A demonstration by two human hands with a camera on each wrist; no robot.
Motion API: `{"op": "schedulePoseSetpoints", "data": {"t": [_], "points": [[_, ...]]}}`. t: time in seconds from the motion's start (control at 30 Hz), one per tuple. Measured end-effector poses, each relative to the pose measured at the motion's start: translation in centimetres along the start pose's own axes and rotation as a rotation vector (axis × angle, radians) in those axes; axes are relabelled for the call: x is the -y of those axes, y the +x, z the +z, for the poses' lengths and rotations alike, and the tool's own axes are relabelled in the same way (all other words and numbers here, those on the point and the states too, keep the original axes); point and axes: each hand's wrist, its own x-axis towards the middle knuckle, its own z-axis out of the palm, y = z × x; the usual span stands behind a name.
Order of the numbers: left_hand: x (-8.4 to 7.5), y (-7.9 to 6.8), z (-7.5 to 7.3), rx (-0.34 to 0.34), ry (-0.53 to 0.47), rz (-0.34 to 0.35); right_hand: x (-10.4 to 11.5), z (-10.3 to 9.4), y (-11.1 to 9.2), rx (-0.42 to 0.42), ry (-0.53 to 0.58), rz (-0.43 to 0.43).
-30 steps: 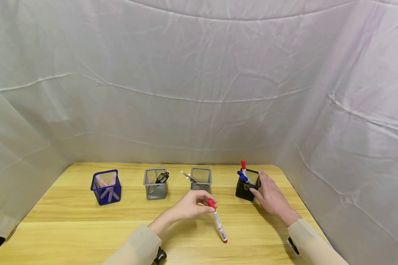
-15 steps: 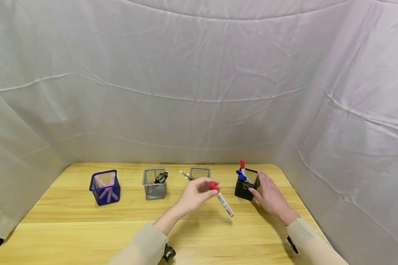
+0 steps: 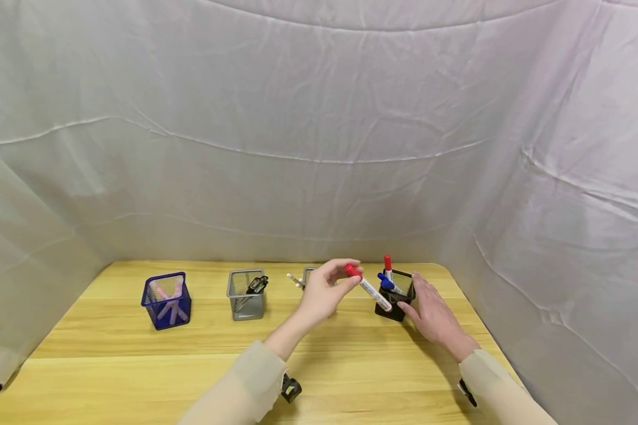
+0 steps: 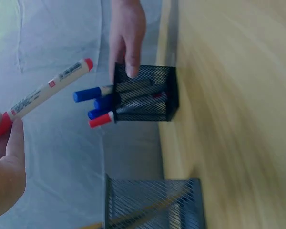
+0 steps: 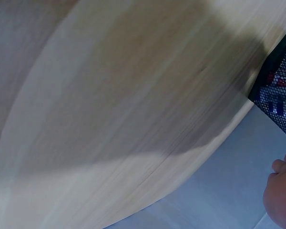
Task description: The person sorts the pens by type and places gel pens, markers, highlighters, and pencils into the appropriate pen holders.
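Observation:
My left hand (image 3: 326, 289) pinches a red-capped white marker (image 3: 373, 294) at its cap, above the table. The marker slants, its lower red end just in front of the black mesh pen holder (image 3: 387, 311). My right hand (image 3: 438, 313) holds that holder at its right side, thumb on the front and fingers along the side. Inside the holder stand a red-capped marker (image 3: 388, 263) and several blue-capped markers (image 4: 87, 94). Part of the holder (image 4: 148, 112) and of my right hand (image 4: 128, 33) shows in the left wrist view.
Left of the black holder, a grey mesh holder (image 4: 152, 191) with pencils is half hidden behind my left hand. Another grey holder (image 3: 248, 308) contains black-topped items. At far left stands a blue holder (image 3: 165, 319) with pinkish sticks. Grey curtains (image 3: 298, 195) enclose the table (image 3: 138, 378).
My left hand has lifted the marker from low over the table and carried it up and right to the black holder. My right hand has stayed on the holder.

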Motion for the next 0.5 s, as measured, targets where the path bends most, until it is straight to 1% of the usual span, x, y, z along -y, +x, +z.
{"op": "schedulePoseSetpoints", "data": {"t": [0.17, 0.27, 0.4, 0.5], "points": [[-0.8, 1.4, 1.0, -0.084, -0.037, 0.024, 0.0, 0.0, 0.0, -0.013, -0.002, -0.007], [-1.2, 2.2, 1.6, -0.121, -0.060, 0.029, 0.0, -0.1, 0.1, -0.012, -0.004, -0.005], [-1.3, 3.2, 2.4, -0.151, -0.089, 0.041, 0.0, -0.1, 0.1, -0.007, -0.002, -0.001], [-1.1, 3.9, 2.9, -0.163, -0.084, 0.048, 0.0, -0.1, 0.1, -0.004, -0.001, 0.002]]}}
